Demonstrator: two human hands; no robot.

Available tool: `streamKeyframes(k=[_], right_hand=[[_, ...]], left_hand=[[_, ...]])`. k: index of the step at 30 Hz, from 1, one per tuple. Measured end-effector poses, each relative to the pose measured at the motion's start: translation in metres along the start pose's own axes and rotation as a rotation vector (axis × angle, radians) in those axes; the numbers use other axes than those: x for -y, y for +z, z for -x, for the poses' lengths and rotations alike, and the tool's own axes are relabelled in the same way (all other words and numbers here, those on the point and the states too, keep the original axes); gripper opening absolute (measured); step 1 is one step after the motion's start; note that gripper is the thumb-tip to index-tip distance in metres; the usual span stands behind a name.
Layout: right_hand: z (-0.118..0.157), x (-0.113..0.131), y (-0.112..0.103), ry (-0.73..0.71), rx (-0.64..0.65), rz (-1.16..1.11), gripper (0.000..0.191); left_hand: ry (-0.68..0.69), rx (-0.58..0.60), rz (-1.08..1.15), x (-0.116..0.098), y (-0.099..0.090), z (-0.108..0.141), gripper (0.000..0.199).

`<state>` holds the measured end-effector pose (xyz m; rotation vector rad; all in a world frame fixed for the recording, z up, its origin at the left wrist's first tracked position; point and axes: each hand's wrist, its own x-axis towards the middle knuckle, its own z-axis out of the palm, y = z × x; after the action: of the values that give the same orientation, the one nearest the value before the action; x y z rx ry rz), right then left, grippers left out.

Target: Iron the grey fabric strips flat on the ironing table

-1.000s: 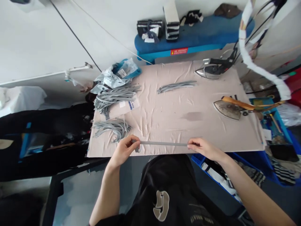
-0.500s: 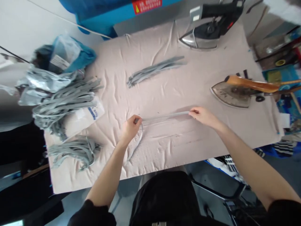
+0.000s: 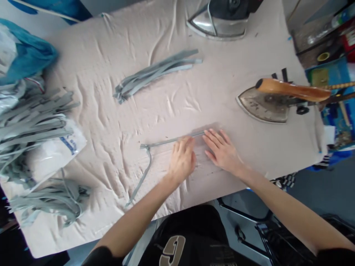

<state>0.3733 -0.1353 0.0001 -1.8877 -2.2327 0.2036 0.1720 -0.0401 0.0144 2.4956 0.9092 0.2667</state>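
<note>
A narrow grey fabric strip (image 3: 163, 142) lies on the cloth-covered table, with a bulky left end from which a loose tail bends down toward the front edge. My left hand (image 3: 181, 157) has its fingers curled together over the middle of the strip; the fingertips are hidden. Flat on the table, my right hand (image 3: 223, 151) spreads its fingers and touches the strip's right end. Beyond both hands rests a bundle of similar grey strips (image 3: 155, 74).
An iron with a wooden handle (image 3: 291, 90) stands on the right, and another iron (image 3: 222, 22) at the back. More grey strips (image 3: 30, 122) are heaped at left near a white plastic bag (image 3: 59, 151), with another pile (image 3: 52, 203) in front. A blue bag (image 3: 30, 51) sits behind them.
My left hand has let go of the strip's left end and moved right along it. My right hand has gone from a pinch to lying flat. The view has shifted closer.
</note>
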Motion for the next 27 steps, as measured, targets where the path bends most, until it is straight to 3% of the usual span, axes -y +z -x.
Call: streamKeyframes(k=[3, 6, 16, 23, 27], right_hand=[[0.005, -0.005, 0.004, -0.006, 0.03, 0.013, 0.056], [0.009, -0.009, 0.003, -0.021, 0.059, 0.0, 0.057], [0.012, -0.023, 0.004, -0.005, 0.025, -0.053, 0.054], [0.015, -0.035, 0.004, -0.08, -0.014, -0.052, 0.05], [0.016, -0.04, 0.004, -0.073, 0.024, -0.099, 0.053]], left_hand=[[0.057, 0.028, 0.065, -0.014, 0.032, -0.015, 0.052], [0.031, 0.035, 0.051, -0.013, 0.046, -0.02, 0.057], [-0.003, 0.113, -0.08, -0.021, 0.042, -0.02, 0.061], [0.03, 0.144, -0.137, -0.028, 0.043, -0.02, 0.059], [-0.037, 0.146, -0.123, -0.034, 0.042, -0.023, 0.058]])
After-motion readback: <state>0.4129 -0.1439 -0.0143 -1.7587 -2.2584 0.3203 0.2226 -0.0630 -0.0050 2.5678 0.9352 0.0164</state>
